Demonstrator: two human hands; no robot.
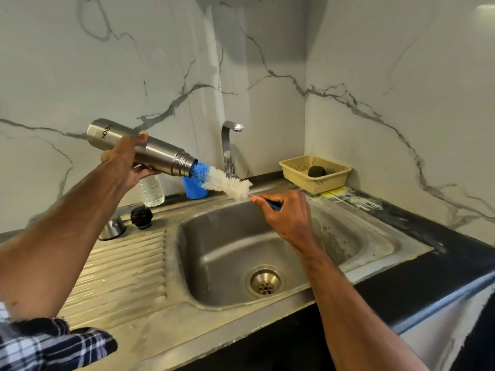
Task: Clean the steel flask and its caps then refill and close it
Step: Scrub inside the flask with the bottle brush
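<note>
Left hand (126, 159) grips tilted flask (144, 148); right hand (284, 212) pinches brush (227, 183), tip seemingly entering its mouth

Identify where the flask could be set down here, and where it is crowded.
Free: the ribbed drainboard left of the basin, in front of the steel cap and black stopper; the basin floor around the drain; the counter in front of the basket. Crowded: the back ledge, with cap, stopper, plastic bottle and blue cup.

Bright, even light; soft shadow on wall (267, 76) above tap (227, 145); glare top right; edges bowed.
</note>
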